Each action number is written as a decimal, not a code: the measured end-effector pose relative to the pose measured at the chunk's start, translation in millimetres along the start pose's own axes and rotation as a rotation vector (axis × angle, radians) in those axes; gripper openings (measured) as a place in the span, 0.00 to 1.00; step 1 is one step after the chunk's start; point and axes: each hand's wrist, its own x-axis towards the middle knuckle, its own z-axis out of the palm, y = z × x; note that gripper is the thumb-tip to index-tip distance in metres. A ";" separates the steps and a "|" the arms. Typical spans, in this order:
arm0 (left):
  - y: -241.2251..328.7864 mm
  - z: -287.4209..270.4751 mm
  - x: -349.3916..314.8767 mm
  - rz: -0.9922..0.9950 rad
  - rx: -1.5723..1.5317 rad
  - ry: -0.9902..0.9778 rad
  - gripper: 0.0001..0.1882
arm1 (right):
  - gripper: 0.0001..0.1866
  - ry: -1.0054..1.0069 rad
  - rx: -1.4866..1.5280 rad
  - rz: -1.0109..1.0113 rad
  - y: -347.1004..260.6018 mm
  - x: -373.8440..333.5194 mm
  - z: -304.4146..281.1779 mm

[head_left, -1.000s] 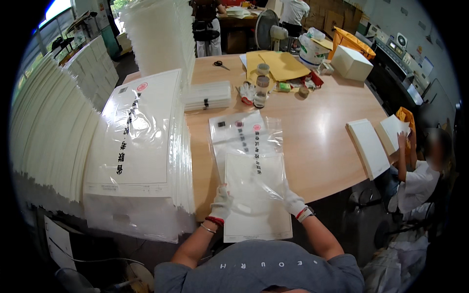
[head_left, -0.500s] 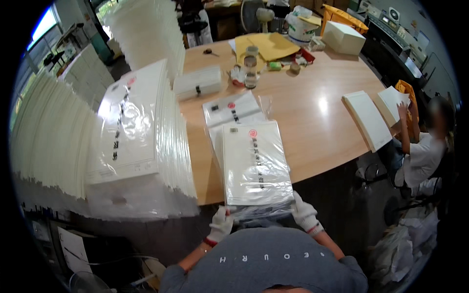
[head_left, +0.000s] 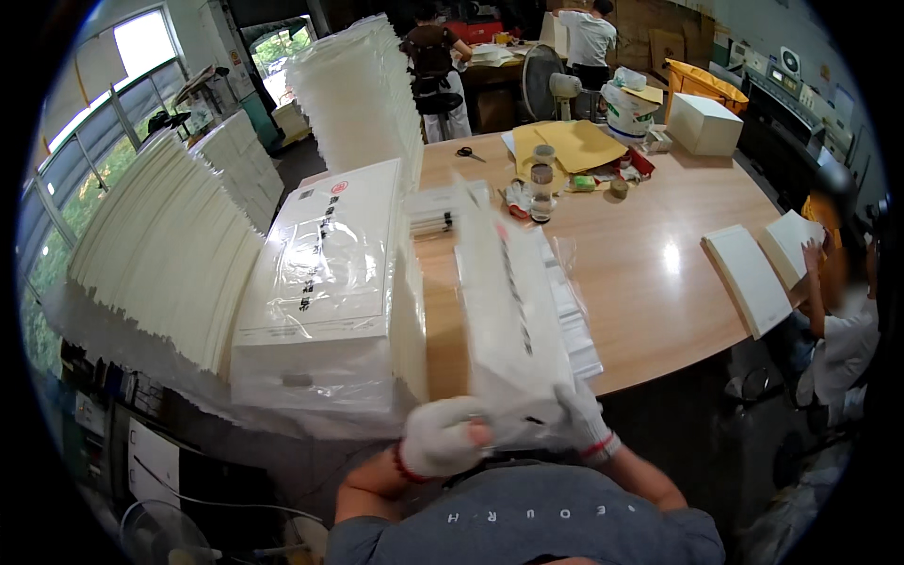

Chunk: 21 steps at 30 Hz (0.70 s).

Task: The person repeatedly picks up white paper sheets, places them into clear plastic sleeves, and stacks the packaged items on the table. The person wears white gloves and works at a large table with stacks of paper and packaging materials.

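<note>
Between my two white-gloved hands is a white paper packet (head_left: 508, 301) in a clear plastic bag, printed with a red mark and dark characters. It is tilted up on edge and blurred by motion. My left hand (head_left: 447, 436) is closed at its near left corner, thumb on top. My right hand (head_left: 586, 421) grips the near right side, its fingers partly hidden. Under and beside the packet, on the table, lies another bagged packet (head_left: 572, 320). To the left rises a tall stack of similar bagged packets (head_left: 320, 254).
The wooden table (head_left: 650, 301) bears a banded bundle (head_left: 443, 209), scissors (head_left: 469, 153), a glass jar (head_left: 540, 188), yellow envelopes (head_left: 574, 143) and a white box (head_left: 704, 124). A co-worker's hand (head_left: 812, 256) touches white sheets at the right. More paper stacks (head_left: 169, 254) stand far left.
The packet has gone from lying nearly flat to tilted on edge, leaning left. My left hand has come up and over its near corner. The view has shifted, showing more of the room's back.
</note>
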 end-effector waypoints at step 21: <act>-210.1 -15.2 -182.4 -0.737 -0.234 1.243 0.11 | 0.23 -0.641 -0.433 0.348 9.6 108.3 -7.2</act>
